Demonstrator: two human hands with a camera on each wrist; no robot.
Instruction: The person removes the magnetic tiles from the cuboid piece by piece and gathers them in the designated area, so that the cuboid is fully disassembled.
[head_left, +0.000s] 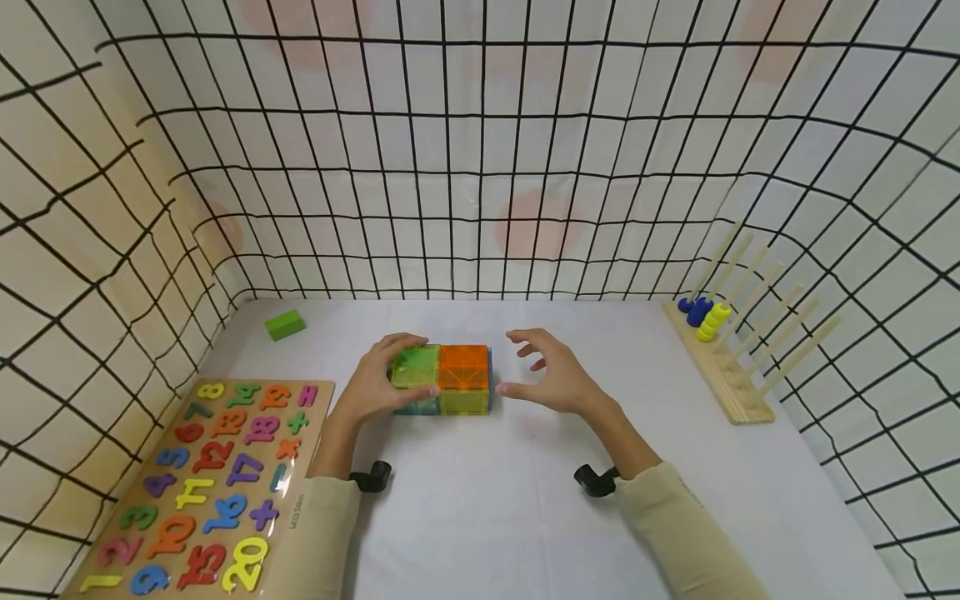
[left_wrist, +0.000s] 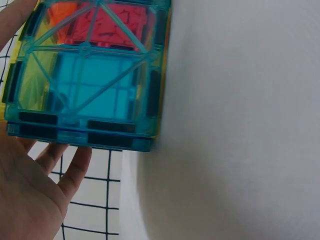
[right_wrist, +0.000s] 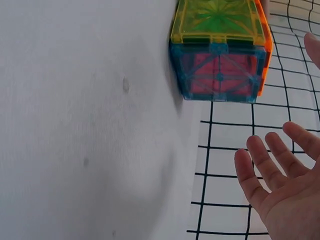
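Two see-through magnetic tile cubes stand joined side by side on the white tabletop. The left cube (head_left: 415, 367) has a green top, and the right cube (head_left: 463, 375) is orange on top with a yellow front. My left hand (head_left: 378, 379) grips the left cube, thumb at the front and fingers round the back. In the left wrist view, a blue tile (left_wrist: 95, 85) faces the palm. Just right of the pair, my right hand (head_left: 551, 375) is held apart from it with fingers spread. The right wrist view shows a blue end tile (right_wrist: 220, 75) facing that hand.
A wooden number board (head_left: 247, 492) lies at the left front, partly under the left sleeve. Behind it sits a green block (head_left: 285, 325). A wooden peg rack (head_left: 720, 362) with blue and yellow beads stands at the right. Black wire grid (head_left: 480, 175) encloses the back and sides.
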